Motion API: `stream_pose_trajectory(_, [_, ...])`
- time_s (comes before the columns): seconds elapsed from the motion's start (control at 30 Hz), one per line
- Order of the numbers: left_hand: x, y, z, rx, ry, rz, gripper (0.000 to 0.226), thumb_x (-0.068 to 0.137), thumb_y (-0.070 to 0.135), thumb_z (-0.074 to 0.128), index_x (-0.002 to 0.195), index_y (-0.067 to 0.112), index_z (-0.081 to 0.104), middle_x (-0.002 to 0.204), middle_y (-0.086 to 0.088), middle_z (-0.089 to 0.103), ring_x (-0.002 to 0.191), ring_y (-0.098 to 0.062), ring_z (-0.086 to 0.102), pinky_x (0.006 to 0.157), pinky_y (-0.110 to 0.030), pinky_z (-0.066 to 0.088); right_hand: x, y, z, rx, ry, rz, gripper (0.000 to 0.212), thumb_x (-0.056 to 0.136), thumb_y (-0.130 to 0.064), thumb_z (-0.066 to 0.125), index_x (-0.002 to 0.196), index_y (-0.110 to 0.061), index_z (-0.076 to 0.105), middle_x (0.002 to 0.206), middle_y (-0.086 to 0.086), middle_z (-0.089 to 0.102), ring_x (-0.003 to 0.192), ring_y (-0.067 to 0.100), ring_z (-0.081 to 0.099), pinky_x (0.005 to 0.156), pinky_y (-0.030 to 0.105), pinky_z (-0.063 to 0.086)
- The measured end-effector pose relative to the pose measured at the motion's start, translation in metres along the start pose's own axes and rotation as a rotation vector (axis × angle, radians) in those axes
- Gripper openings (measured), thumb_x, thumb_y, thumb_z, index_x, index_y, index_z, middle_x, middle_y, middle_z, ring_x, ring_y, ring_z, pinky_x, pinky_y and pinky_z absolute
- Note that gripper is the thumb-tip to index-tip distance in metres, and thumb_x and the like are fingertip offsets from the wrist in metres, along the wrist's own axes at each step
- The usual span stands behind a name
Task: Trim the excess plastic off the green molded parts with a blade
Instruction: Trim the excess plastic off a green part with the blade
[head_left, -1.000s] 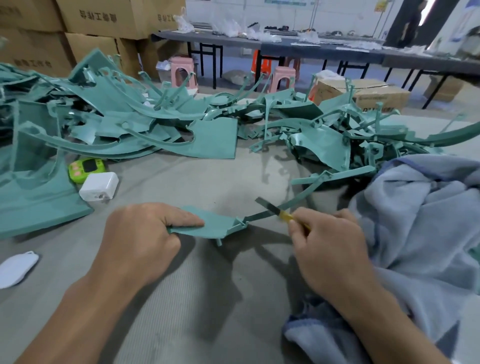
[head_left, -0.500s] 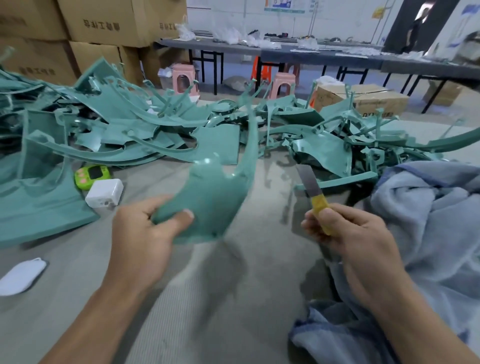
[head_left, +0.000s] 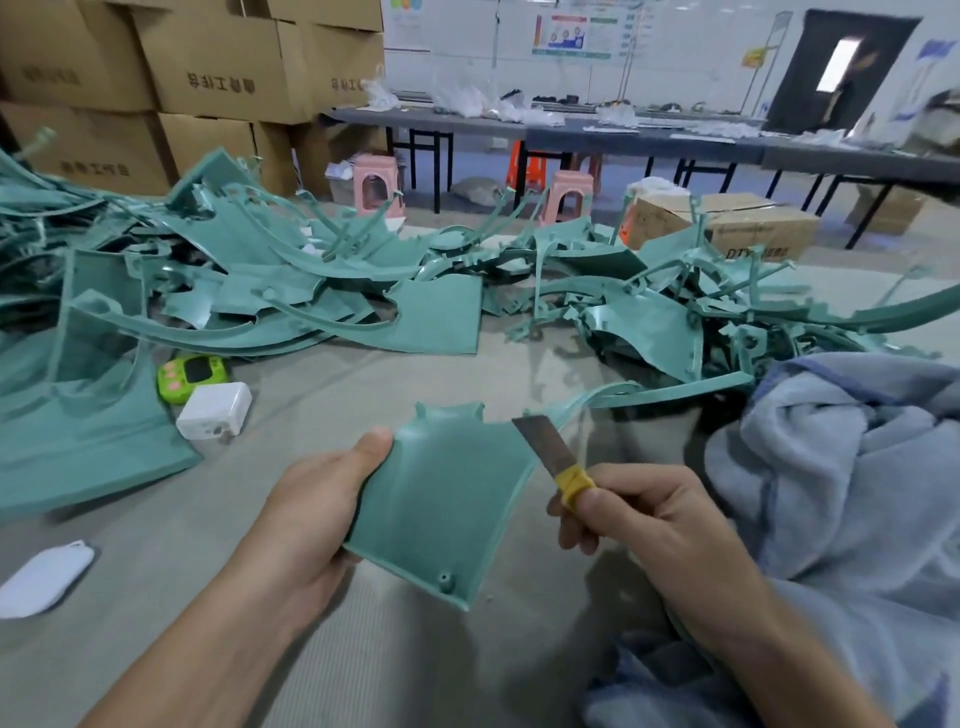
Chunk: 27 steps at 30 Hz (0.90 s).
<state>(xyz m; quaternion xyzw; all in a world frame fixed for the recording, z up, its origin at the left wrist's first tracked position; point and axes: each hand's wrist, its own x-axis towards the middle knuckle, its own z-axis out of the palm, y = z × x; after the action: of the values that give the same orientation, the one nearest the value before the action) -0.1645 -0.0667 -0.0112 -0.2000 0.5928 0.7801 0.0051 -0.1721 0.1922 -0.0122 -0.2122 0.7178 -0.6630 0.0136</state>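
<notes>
Only "DT…" legible, on cardboard box (head_left: 753, 228); chars on stacked boxes (head_left: 218, 67) & wall posters (head_left: 571, 36) too blurry.

The molded part (head_left: 441, 499) is at near centre above the table (head_left: 363, 675), with the left hand (head_left: 311, 519) holding its left edge. The blade (head_left: 545, 441), gripped in the right hand (head_left: 649, 519), is just right of it. A pile of parts (head_left: 322, 291) spreads across the far side, and a cloth (head_left: 841, 467) lies at the right.

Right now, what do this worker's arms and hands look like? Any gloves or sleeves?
No gloves: the left hand and the right hand are bare. The left forearm and the right forearm are bare too, with no sleeve showing down to the picture's bottom edge. No watch or bracelet shows at either wrist, and no ring on the fingers in view.
</notes>
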Motion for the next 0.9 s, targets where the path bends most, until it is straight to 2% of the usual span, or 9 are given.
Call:
stream_pose_trajectory(0.1, [-0.001,0.004,-0.003,0.016,-0.05,0.006,0.033,0.077,0.046,0.072,0.081,0.015,0.083,0.093,-0.017,0.078,0.071,-0.024,0.074,0.07,-0.035,0.054,0.003,0.003,0.0,-0.037,0.04,0.009,0.018,0.095,-0.013,0.068,0.083,-0.012,0.08,0.066,0.013,0.07,0.06,0.016,0.057,0.058,0.023,0.047])
stream_pose_trajectory(0.27, [0.005,0.015,-0.014,0.014,0.015,0.026,0.03,0.091,0.038,0.068,0.078,0.016,0.083,0.09,-0.015,0.078,0.064,-0.022,0.073,0.064,-0.032,0.054,0.008,0.017,-0.018,-0.062,0.499,0.09,0.025,0.096,-0.007,0.065,0.078,-0.016,0.079,0.066,0.019,0.067,0.058,0.022,0.053,0.057,0.032,0.043])
stream_pose_trajectory(0.37, [0.005,0.015,-0.016,0.034,0.005,0.032,0.03,0.09,0.035,0.069,0.076,0.011,0.082,0.087,-0.018,0.077,0.059,-0.022,0.071,0.049,-0.027,0.054,0.003,0.01,-0.009,-0.062,0.218,-0.063,0.015,0.092,-0.02,0.069,0.082,-0.016,0.079,0.066,0.01,0.07,0.056,0.013,0.056,0.053,0.021,0.046])
stream_pose_trajectory(0.43, [0.004,0.015,-0.018,0.033,-0.023,0.018,0.03,0.083,0.037,0.071,0.078,0.009,0.082,0.087,-0.02,0.077,0.061,-0.024,0.072,0.05,-0.029,0.055,0.003,0.015,-0.002,-0.169,0.107,0.007,0.02,0.089,-0.035,0.068,0.079,-0.021,0.079,0.065,0.006,0.069,0.053,0.013,0.054,0.051,0.024,0.044])
stream_pose_trajectory(0.6, [0.006,0.018,-0.025,0.002,-0.027,0.014,0.033,0.081,0.036,0.071,0.082,0.005,0.081,0.085,-0.02,0.076,0.057,-0.024,0.071,0.046,-0.027,0.054,0.015,0.029,-0.022,-0.198,0.596,0.193,0.03,0.098,-0.014,0.062,0.073,-0.022,0.076,0.056,0.007,0.063,0.048,0.016,0.047,0.05,0.031,0.037])
stream_pose_trajectory(0.67, [0.006,0.017,-0.025,-0.006,-0.022,0.021,0.039,0.075,0.038,0.072,0.085,0.001,0.079,0.084,-0.021,0.076,0.056,-0.025,0.07,0.046,-0.027,0.054,0.013,0.02,-0.02,-0.074,0.559,0.042,0.028,0.098,-0.01,0.063,0.075,-0.019,0.076,0.056,0.009,0.06,0.046,0.012,0.045,0.044,0.022,0.034])
stream_pose_trajectory(0.73, [0.006,0.014,-0.024,0.0,-0.022,0.022,0.039,0.073,0.039,0.072,0.084,0.002,0.08,0.086,-0.022,0.076,0.057,-0.025,0.071,0.047,-0.028,0.055,0.006,0.013,-0.009,-0.04,0.321,-0.074,0.019,0.094,-0.02,0.066,0.078,-0.016,0.076,0.059,0.011,0.062,0.049,0.011,0.048,0.045,0.02,0.037])
stream_pose_trajectory(0.8, [0.004,0.015,-0.024,0.009,-0.044,0.01,0.038,0.073,0.04,0.073,0.083,0.004,0.081,0.084,-0.022,0.076,0.055,-0.026,0.07,0.045,-0.028,0.054,0.0,0.01,0.003,-0.124,0.097,-0.032,0.024,0.089,-0.035,0.065,0.077,-0.016,0.074,0.06,0.011,0.063,0.05,0.015,0.049,0.046,0.026,0.038])
stream_pose_trajectory(0.9, [0.003,0.018,-0.027,0.004,-0.073,-0.011,0.037,0.072,0.039,0.072,0.083,0.005,0.081,0.083,-0.021,0.076,0.055,-0.025,0.071,0.043,-0.028,0.054,0.007,0.02,-0.003,-0.214,0.314,0.118,0.026,0.093,-0.029,0.065,0.073,-0.014,0.073,0.056,0.009,0.062,0.049,0.019,0.047,0.05,0.034,0.036])
